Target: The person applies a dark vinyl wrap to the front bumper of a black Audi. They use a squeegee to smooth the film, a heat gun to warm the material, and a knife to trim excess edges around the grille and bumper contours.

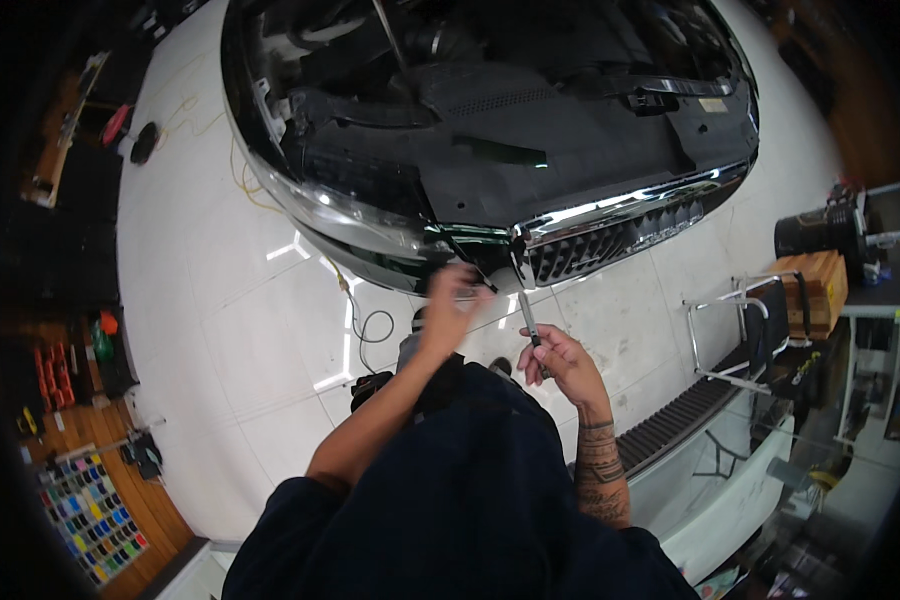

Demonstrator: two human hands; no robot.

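Note:
My right hand (560, 366) grips a slim silver-and-black tool that looks like a snap-off knife (530, 318), its long narrow end pointing toward the car's front. Motion smears my left hand (452, 308), which is beside the corner of the car's front near the headlight (360, 222). A thin dark strip (487, 283) shows at its fingertips, but whether the fingers hold it is unclear. Between headlight and grille, a dark body panel faces me. The chrome-topped grille (610, 245) lies just beyond the tool's tip.
The car's hood is up, baring the black engine cover (450, 160). A cable (375, 325) curls on the glossy white floor (240, 400) at left. To the right are a metal-framed stand (720, 335), a wooden block (810, 290) and a dark ribbed strip (680, 415).

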